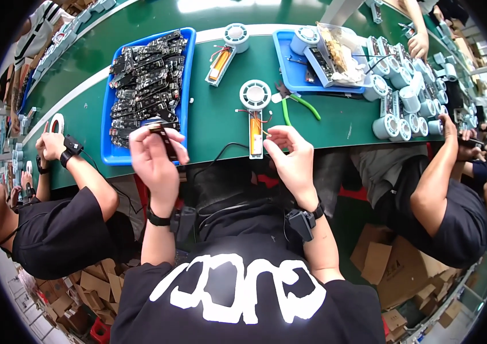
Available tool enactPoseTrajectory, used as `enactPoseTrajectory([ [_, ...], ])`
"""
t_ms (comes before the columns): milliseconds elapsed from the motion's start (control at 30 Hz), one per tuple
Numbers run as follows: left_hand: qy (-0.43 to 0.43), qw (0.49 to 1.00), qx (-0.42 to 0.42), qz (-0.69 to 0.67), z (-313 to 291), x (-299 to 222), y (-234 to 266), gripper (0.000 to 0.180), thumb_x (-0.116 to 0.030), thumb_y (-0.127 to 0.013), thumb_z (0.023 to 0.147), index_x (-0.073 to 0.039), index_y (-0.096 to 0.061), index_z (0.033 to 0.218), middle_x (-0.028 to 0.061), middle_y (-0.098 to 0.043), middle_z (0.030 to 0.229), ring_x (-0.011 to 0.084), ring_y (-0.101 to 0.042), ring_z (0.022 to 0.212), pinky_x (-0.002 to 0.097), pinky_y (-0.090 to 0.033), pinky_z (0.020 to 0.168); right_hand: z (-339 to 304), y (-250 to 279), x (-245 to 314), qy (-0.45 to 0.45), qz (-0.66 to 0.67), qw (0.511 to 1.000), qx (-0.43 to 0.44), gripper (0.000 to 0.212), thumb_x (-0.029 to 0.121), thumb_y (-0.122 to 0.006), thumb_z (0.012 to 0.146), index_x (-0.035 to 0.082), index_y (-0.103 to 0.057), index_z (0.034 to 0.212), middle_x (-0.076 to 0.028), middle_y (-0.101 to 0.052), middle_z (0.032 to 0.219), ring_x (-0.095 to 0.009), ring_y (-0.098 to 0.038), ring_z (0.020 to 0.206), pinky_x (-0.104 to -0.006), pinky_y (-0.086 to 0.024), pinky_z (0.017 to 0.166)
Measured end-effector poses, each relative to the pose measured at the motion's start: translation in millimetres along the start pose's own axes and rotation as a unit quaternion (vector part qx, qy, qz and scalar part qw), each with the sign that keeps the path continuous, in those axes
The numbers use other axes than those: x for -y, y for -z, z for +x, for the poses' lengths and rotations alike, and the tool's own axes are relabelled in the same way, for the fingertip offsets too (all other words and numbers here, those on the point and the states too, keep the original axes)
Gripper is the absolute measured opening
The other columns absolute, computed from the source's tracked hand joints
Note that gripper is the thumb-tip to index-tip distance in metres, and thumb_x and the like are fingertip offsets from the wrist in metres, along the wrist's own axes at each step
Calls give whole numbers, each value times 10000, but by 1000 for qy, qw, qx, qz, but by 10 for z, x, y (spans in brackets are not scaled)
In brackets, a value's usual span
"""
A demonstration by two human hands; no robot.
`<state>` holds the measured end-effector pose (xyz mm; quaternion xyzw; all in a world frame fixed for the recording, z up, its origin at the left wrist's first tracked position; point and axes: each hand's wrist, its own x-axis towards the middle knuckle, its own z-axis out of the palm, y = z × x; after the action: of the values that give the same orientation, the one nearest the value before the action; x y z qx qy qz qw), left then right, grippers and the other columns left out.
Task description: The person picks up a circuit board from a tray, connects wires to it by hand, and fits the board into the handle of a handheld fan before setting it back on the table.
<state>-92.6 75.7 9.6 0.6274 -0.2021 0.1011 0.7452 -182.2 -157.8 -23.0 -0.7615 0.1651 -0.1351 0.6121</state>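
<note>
My left hand [156, 163] is closed on a dark circuit board [164, 142], raised at the near corner of a blue tray [189, 63] heaped with similar boards. The hand is slightly blurred. My right hand [292, 156] has its fingers curled but apart, with nothing visible between them. It is beside an open handheld fan housing [255, 94], which lies on the green table with its round head away from me. A yellow battery [255, 129] sits in its handle, and thin red wires stick out at both sides.
Another open fan [235, 37] lies farther back. Green-handled pliers [303, 106] rest near a second blue tray [289, 80] with parts and a plastic container [343, 54]. Many pale blue fan bodies [409, 100] crowd the right. Co-workers sit on both sides; a tape roll [57, 123] lies left.
</note>
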Motion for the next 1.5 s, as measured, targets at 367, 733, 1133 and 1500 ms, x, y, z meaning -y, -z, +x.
enactPoseTrajectory([
  [367,309,945,37,-104,-258,403,-522,142,-103,-523,1077,-30,-531,1198,68,-644,937,112,-608,774,249,-522,702,196,-271,-146,111,78,990,-32,151,-31,-728,909,-29,-737,1060,-74,-741,912,-93,-679,752,-237,-549,686],
  [733,427,844,86,-313,-192,464,-492,482,-86,-560,1055,-76,-428,1519,92,-631,1021,158,-670,843,388,-630,866,329,-343,-3,94,12,995,8,168,-9,-735,919,-33,-733,1086,-66,-747,916,-57,-665,743,-219,-541,668],
  [1133,353,897,64,-259,-245,578,-411,581,-175,-596,1052,-47,-348,1561,91,-642,1036,166,-683,854,439,-638,851,466,-187,-133,-15,342,940,-7,97,-4,-665,977,-38,-668,1068,-135,-750,972,-125,-691,740,-240,-539,672],
  [1500,346,905,77,-235,-260,559,-547,513,-107,-626,1029,-26,-459,1507,78,-619,1011,178,-700,840,373,-639,798,416,-234,-67,145,34,989,4,145,-9,-697,947,-29,-738,1085,-132,-759,952,-182,-730,765,-275,-567,676],
])
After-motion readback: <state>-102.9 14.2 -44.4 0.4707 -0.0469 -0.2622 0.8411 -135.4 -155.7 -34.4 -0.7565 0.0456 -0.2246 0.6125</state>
